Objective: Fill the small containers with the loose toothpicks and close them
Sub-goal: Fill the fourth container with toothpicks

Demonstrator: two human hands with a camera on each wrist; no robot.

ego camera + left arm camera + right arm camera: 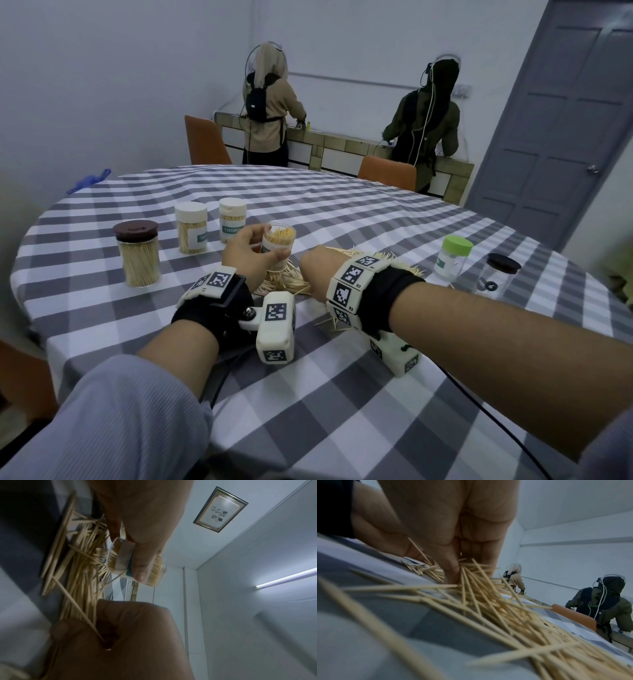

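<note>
1. Nearest the near edge of the surface (342,411), the right hand (317,274) is down in the heap of loose toothpicks (291,282). In the right wrist view its fingers (452,566) are pressed together and dug into the sticks, gathering a bunch; whether any are pinched yet I cannot tell.
2. Just left of it, the left hand (251,250) holds the open container (278,245) above the heap, tilted, fingers and thumb curled round its wall. It looks nearly full and has no lid on.
3. Judged step: topping up this container. The next move calls for lifting an aligned bunch and feeding it end-first into the mouth, then finding its lid.
4. Further out, toward the left edge, three closed, filled containers (191,228) stand in a loose row.
5. Toward the right edge stand a green-lidded container (452,258) and a dark-lidded container (498,275), both apparently still empty.
</note>
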